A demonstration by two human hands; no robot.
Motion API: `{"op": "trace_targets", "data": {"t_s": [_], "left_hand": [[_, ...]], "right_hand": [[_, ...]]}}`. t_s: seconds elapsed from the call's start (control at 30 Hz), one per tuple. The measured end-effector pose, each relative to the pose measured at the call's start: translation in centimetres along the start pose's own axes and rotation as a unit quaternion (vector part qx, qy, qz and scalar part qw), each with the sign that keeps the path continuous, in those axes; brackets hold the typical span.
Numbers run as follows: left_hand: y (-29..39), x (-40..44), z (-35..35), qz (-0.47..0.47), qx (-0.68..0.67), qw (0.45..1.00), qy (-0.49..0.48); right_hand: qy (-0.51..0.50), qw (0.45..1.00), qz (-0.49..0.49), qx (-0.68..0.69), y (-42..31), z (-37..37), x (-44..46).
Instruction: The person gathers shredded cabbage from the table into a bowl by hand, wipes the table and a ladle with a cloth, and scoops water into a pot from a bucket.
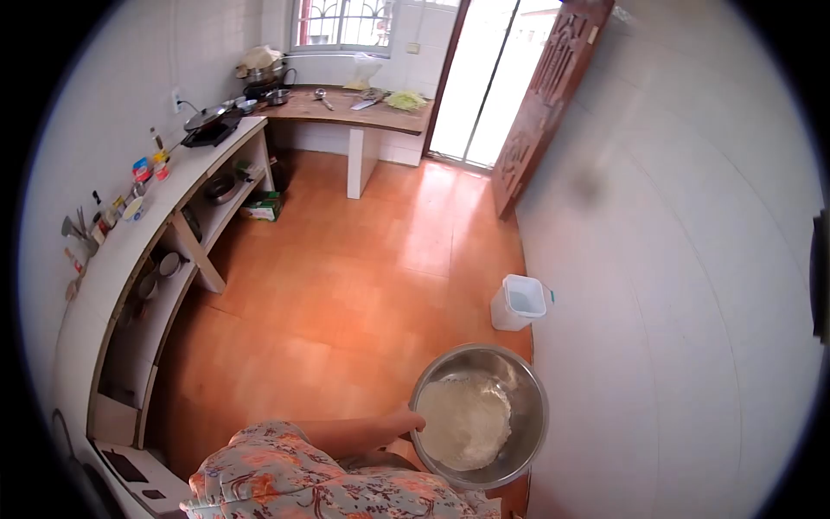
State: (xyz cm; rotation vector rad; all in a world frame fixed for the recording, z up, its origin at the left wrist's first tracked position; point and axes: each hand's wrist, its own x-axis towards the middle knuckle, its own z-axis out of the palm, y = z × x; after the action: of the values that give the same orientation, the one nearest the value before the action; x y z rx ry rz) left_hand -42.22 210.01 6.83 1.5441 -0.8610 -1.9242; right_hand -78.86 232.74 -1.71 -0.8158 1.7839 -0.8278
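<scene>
A large stainless steel bowl [538, 389] is at the lower right, close to the white wall, and whitish flour-like powder [465, 422] lies in it. My left hand [408, 422] is closed on the bowl's left rim; the fingers show only in part. The forearm reaches across from a flowered sleeve. I cannot see my right hand.
A white plastic bucket [521, 298] stands on the floor by the right wall, just beyond the bowl. Along the left runs a tiled counter [112, 251] with shelves, bottles and a stove. A wooden worktop [337, 108] and an open carved door [545, 104] are at the back.
</scene>
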Motion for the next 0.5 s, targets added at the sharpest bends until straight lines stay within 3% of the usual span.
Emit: {"op": "trace_targets", "data": {"t_s": [0.03,0.07,0.1,0.23,0.5], "left_hand": [[-2.2,-1.0,-0.4,0.001,-0.032,1.000,0.001],[9.3,5.5,-7.3,-0.021,-0.070,0.997,-0.006],[10.9,6.0,-9.2,-0.017,-0.084,0.996,0.009],[11.8,4.5,-12.1,0.009,-0.163,0.977,0.139],[14.2,9.3,-14.7,0.021,-0.307,0.892,0.330]], "right_hand": [[-0.033,0.999,-0.008,-0.022,-0.6,1.5,3.4],[-0.060,0.997,0.009,-0.055,-10.2,5.8,8.8],[-0.084,0.994,0.015,-0.073,-12.6,7.7,11.7],[-0.152,0.980,0.017,-0.127,-16.6,11.8,20.6],[-0.235,0.950,-0.012,-0.207,-24.5,10.4,37.4]]}}
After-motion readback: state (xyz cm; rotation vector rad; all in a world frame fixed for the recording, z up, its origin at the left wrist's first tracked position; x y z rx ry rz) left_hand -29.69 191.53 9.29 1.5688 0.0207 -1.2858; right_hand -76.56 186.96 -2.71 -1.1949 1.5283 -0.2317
